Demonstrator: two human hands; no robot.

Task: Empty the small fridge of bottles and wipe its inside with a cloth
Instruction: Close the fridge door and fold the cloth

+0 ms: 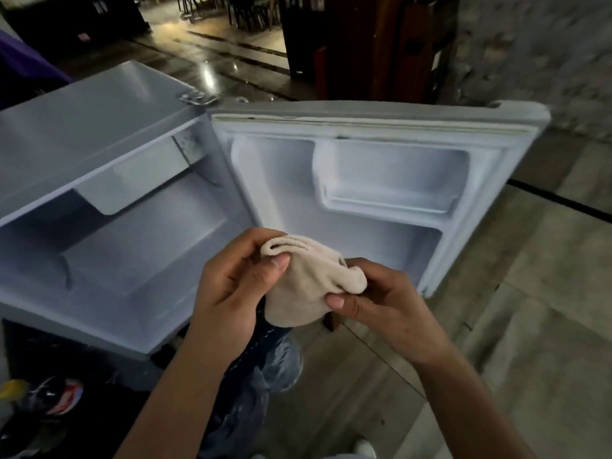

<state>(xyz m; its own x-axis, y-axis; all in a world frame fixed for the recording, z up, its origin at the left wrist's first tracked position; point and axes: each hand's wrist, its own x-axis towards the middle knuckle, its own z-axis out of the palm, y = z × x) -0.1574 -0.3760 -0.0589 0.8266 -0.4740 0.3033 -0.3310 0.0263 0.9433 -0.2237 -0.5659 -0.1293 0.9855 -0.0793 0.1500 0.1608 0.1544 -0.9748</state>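
Note:
The small white fridge (pixel 99 134) stands open at the left, and no bottles show in its white inside (pixel 132 246). Its door (pixel 381 180) is swung wide to the right, with bare door shelves. In front of the opening I hold a folded beige cloth (pixel 298 289) with both hands. My left hand (pixel 235 289) pinches the cloth's upper left fold between thumb and fingers. My right hand (pixel 374 299) grips its right edge.
Several bottles (pixel 49 399) with coloured labels lie on the floor at the lower left, below the fridge. My legs in dark jeans (pixel 258 369) are under the cloth. Tiled floor (pixel 530 326) spreads to the right; dark wooden furniture (pixel 364 44) stands behind the door.

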